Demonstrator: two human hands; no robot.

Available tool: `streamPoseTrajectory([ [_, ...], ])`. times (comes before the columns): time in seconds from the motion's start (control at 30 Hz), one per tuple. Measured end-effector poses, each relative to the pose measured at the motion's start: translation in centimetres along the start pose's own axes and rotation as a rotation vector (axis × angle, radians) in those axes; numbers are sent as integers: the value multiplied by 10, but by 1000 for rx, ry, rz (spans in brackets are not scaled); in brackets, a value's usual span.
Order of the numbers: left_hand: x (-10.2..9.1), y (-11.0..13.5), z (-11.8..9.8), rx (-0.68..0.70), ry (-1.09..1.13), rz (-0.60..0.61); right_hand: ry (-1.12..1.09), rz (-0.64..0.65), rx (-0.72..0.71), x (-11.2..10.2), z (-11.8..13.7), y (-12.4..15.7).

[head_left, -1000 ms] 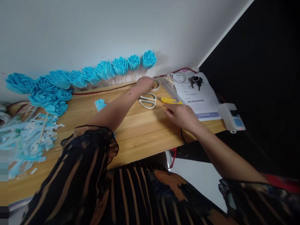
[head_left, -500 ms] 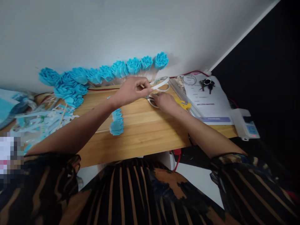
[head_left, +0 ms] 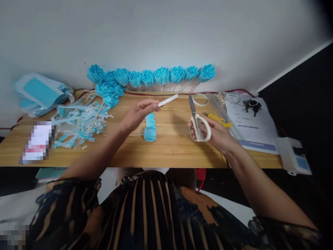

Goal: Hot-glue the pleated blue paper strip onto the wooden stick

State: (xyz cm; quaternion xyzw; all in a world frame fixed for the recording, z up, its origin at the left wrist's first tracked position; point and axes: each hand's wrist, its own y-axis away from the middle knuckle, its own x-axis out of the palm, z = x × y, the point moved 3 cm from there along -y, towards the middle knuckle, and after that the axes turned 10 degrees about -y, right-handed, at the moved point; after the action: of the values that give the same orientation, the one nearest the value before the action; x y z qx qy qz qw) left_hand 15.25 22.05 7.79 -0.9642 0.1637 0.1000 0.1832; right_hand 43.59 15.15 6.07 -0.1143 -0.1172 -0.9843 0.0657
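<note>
My left hand (head_left: 140, 113) pinches a short white strip (head_left: 168, 100), probably tape, whose free end points away to the right. In my right hand (head_left: 214, 133) is a pair of scissors (head_left: 198, 126) with cream handles, held upright, blades together and pointing away from me. A gap separates the blades from the strip. Below the left hand lies a pleated light-blue piece (head_left: 150, 133) on the table, its upper end close to the fingers. Behind the scissors rests a white tape roll (head_left: 201, 99). A yellow utility knife (head_left: 218, 120) lies just beyond my right hand.
Blue handmade flowers (head_left: 161, 75) line the wall. Blue and white scraps (head_left: 78, 121), a phone (head_left: 37, 142) and packaged blue sheets (head_left: 41, 90) occupy the left side. Rightward are a printed paper (head_left: 249, 121), keys (head_left: 253, 106) and a white device (head_left: 293, 156) at the table edge.
My right hand has picked the scissors up off the table and drawn them back toward me. My left hand has moved away from the tape roll with the strip. The view has shifted left.
</note>
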Motion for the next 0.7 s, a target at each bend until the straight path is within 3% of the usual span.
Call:
streamPoseTrajectory([
  [0.1,2,4,7,-37,110,-46,-178,3,-18,10,-11,21],
  [0.23,8,5,21,-65,223,-87,-191,100,-96,23,-20,30],
  [0.43,12,7,27,-50,304,-107,-230,251,-77,40,-27,28],
  [0.7,1,10,29,-72,436,-169,-265,432,-43,60,-29,12],
])
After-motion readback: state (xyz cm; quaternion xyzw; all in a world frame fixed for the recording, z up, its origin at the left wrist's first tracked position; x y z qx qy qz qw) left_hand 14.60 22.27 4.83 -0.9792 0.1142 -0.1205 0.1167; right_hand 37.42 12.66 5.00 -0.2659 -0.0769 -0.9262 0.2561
